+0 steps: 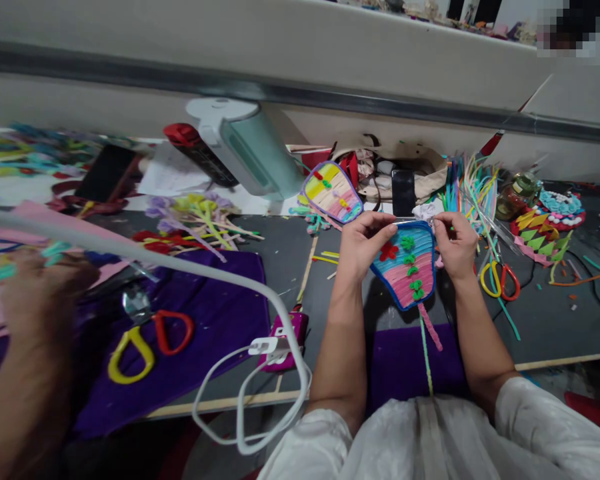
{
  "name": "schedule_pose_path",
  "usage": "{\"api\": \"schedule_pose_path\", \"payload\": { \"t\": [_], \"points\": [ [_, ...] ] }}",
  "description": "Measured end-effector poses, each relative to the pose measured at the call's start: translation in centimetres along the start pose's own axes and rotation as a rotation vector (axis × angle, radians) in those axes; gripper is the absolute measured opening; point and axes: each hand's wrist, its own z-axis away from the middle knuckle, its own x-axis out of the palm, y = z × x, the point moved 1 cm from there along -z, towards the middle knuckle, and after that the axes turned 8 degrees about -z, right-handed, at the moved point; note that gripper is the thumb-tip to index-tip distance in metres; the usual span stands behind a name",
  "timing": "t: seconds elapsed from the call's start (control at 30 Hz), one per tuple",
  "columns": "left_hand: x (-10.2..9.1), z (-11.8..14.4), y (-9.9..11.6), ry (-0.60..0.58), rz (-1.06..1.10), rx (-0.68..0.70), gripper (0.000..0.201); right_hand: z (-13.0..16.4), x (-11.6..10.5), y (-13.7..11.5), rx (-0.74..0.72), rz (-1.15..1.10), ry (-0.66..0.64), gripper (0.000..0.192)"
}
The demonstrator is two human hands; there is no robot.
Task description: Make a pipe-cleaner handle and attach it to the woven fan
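Note:
A fan-shaped pipe-cleaner piece (pixel 400 283), blue above and pink below with a dark blue border, is held up in front of me. A red flower and several green curls decorate its face; a pink twisted stem hangs from its lower end. My left hand (pixel 364 243) is closed on its upper left corner, thumb in front. At the upper right corner my right hand (pixel 456 243) pinches with fingertips. A thin, shiny strip runs along the top edge between both hands; its kind is unclear. Beneath the piece, a light green pipe cleaner (pixel 426 357) trails towards my lap.
At left, a co-worker's hand (pixel 40 287) is near purple cloth (pixel 230 280) with scissors (pixel 133 353). A white cable (pixel 220 273) crosses the foreground. Behind stand a pale green jug (pixel 260 150) and another fan-shaped piece (pixel 333 190). More scissors (pixel 500 280) lie right.

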Motion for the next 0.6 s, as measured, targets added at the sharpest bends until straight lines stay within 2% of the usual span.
{"api": "schedule_pose_path", "payload": {
  "t": [0.27,0.6],
  "points": [
    [-0.34,-0.06,-0.33,-0.048,0.001,-0.016,0.025,-0.10,-0.06,0.51,0.004,-0.027,-0.010,0.014],
    [-0.31,-0.12,-0.31,-0.011,-0.032,0.014,0.022,-0.56,-0.16,0.25,-0.058,0.035,-0.015,0.015]
  ]
}}
